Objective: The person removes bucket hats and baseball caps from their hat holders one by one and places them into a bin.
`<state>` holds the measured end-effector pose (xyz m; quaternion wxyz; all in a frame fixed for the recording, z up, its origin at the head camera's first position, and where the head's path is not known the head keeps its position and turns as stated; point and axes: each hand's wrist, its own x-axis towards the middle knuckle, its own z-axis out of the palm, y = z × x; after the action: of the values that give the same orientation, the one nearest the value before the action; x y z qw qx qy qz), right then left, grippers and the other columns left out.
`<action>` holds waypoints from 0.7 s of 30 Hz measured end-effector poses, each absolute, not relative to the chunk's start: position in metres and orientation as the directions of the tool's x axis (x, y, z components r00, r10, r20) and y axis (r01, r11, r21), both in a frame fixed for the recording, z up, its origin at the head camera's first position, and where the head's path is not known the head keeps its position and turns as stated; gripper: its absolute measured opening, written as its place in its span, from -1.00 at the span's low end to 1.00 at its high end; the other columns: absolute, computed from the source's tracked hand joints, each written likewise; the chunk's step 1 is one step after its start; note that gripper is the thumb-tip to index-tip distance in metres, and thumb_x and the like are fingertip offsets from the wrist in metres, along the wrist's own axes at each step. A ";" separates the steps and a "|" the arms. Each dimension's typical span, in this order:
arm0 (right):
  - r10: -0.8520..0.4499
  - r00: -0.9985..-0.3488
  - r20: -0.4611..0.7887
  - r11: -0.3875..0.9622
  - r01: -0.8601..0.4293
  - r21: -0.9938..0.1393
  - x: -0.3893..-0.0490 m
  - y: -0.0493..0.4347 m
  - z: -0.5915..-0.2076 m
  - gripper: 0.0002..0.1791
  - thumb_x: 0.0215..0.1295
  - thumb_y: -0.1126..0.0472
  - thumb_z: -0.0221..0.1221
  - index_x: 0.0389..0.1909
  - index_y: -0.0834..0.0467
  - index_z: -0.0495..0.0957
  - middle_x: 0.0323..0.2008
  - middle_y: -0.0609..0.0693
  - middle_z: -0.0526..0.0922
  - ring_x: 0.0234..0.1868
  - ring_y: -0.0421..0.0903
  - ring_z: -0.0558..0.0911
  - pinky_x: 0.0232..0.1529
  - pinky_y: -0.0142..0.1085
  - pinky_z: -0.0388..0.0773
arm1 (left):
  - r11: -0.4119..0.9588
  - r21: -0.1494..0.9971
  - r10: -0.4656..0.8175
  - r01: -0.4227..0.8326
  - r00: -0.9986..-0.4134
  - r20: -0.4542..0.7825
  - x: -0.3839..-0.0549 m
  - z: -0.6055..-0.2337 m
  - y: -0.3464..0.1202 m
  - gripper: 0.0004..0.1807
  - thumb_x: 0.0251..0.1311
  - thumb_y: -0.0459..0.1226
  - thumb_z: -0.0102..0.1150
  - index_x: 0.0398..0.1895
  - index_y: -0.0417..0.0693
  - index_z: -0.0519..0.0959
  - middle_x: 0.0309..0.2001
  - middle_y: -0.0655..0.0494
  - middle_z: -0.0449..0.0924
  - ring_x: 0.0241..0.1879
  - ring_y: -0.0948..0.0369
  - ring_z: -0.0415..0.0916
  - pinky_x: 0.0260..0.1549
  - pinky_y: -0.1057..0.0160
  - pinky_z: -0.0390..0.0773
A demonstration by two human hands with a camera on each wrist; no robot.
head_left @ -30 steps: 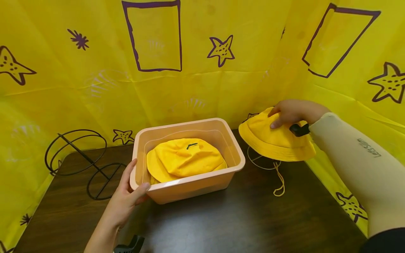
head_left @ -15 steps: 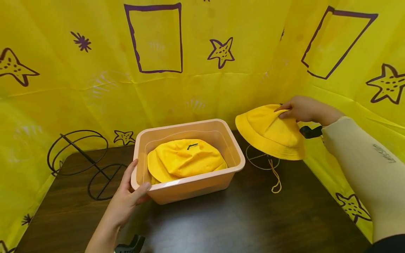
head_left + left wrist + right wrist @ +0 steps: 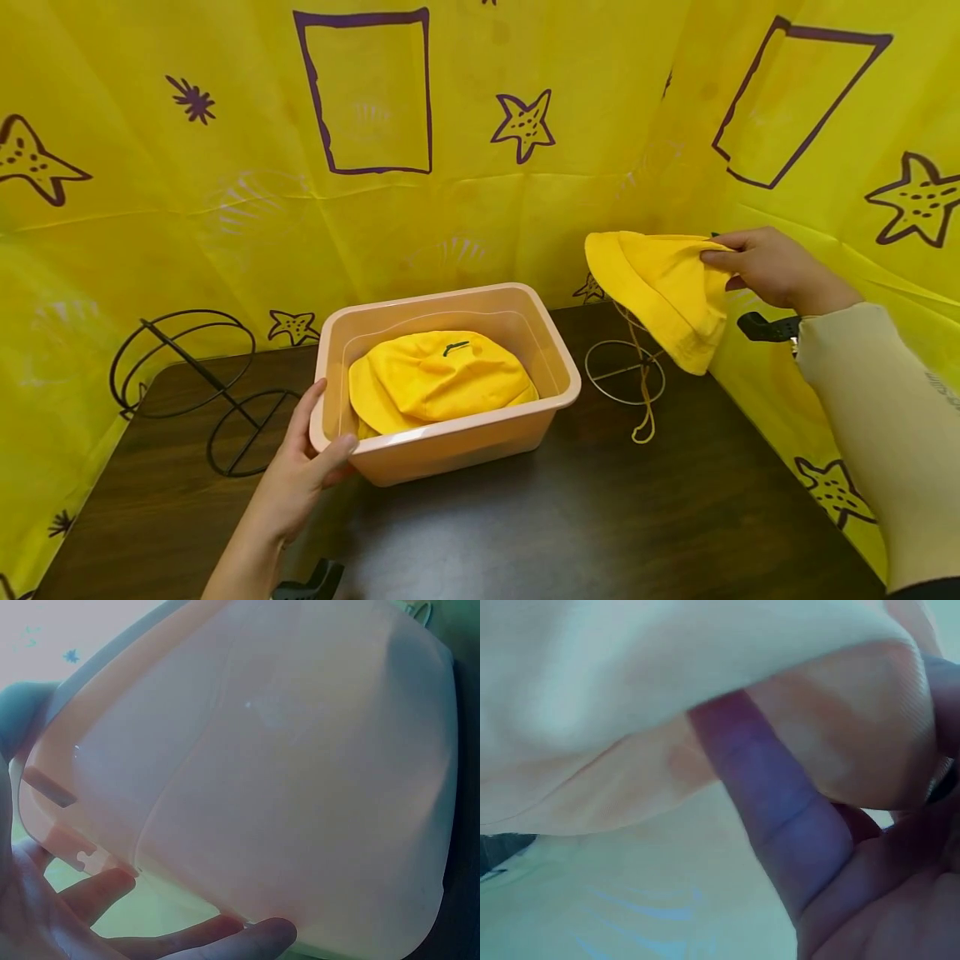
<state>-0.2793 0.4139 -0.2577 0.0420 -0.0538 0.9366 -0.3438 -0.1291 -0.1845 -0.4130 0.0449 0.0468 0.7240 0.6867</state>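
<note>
My right hand pinches the crown of a yellow bucket hat, tilted and raised at the right, its yellow cord hanging from the brim. Under it stands a wire hat stand with a round base. In the right wrist view a finger lies against the hat's cloth. With thumb over the rim and fingers outside, my left hand grips the near left corner of a peach plastic bin. Inside the bin lies another yellow hat with a small green mark. The left wrist view shows the bin's outer wall close up.
A black wire stand is at the left of the dark wooden table. Yellow cloth with drawn starfish and frames hangs behind and at both sides.
My right hand has moved right with the hat, which now tilts more steeply and sits higher off the wire stand, showing its base. The left hand and bin stay put.
</note>
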 end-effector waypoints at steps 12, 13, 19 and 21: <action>-0.159 -0.987 0.031 0.881 -0.156 -0.448 -0.279 0.392 -0.239 -0.32 0.45 -0.19 0.09 0.27 0.30 0.51 0.17 0.34 0.51 -0.29 -0.02 0.68 -0.34 -0.29 0.57 | 0.044 0.999 0.125 0.010 -0.992 0.004 -0.128 -0.412 -0.184 -0.10 0.42 -0.34 0.13 0.61 0.24 -0.19 0.46 -0.32 -0.10 0.18 -0.24 0.35 -0.13 -0.06 0.60; -0.181 -0.983 0.037 0.886 -0.179 -0.427 -0.281 0.386 -0.237 -0.38 0.47 -0.14 0.09 0.24 0.30 0.54 0.08 0.32 0.58 -0.32 0.00 0.68 -0.36 -0.28 0.57 | 0.047 0.999 0.123 0.010 -0.992 0.004 -0.128 -0.412 -0.184 -0.10 0.42 -0.34 0.13 0.61 0.24 -0.19 0.46 -0.32 -0.10 0.17 -0.23 0.36 -0.13 -0.06 0.60; -0.390 -0.913 0.119 0.899 -0.406 -0.164 -0.285 0.355 -0.233 -0.71 0.46 0.20 0.18 0.03 0.31 0.67 -0.29 0.20 0.71 -0.34 0.14 0.65 -0.27 0.00 0.56 | 0.053 0.999 0.125 0.013 -0.992 0.006 -0.129 -0.413 -0.185 -0.10 0.43 -0.34 0.12 0.61 0.25 -0.19 0.46 -0.33 -0.09 0.16 -0.20 0.38 -0.12 -0.07 0.59; -0.440 -0.886 0.143 0.885 -0.455 -0.101 -0.284 0.350 -0.235 -0.76 0.41 0.26 0.22 -0.03 0.30 0.70 -0.20 0.23 0.71 -0.25 0.19 0.66 -0.16 0.08 0.55 | 0.054 0.998 0.125 0.013 -0.992 0.006 -0.129 -0.414 -0.184 -0.10 0.43 -0.33 0.13 0.61 0.25 -0.19 0.46 -0.33 -0.09 0.17 -0.23 0.36 -0.12 -0.08 0.59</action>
<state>-0.2844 0.3496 -0.2352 -0.0580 -0.2311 0.9690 -0.0659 -0.1285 -0.1844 -0.4136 0.0408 0.0475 0.7247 0.6862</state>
